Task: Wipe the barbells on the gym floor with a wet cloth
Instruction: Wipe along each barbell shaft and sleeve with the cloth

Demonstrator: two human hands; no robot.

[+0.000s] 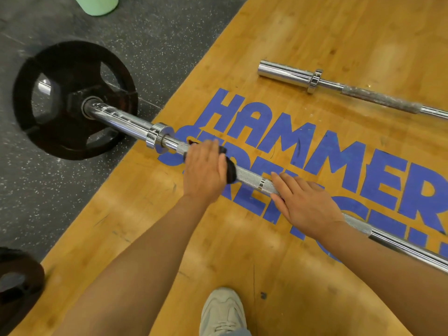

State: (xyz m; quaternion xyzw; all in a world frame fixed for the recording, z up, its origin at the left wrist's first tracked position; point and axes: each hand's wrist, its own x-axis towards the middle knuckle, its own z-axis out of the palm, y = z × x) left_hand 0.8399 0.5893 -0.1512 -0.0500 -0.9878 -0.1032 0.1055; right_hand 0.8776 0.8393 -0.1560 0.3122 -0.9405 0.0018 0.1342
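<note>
- The right hand point(306, 206) lies flat with straight fingers on the near barbell point(249, 178), steadying it.
- The left hand point(204, 169) presses a dark cloth point(230, 169) around the knurled shaft: wiping is under way.
- Next, probably, slide the cloth along; the far barbell point(351, 89) waits.

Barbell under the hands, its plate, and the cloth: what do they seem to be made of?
Barbell: bright metal, probably chromed steel; mirror glints on the sleeve, cross-hatched grip texture on the shaft.
Plate: matte black, looks rubber-coated or painted iron; cannot tell which.
Cloth: dark soft fabric, bunched around the bar under the left hand. Whether it is wet does not show.
</note>
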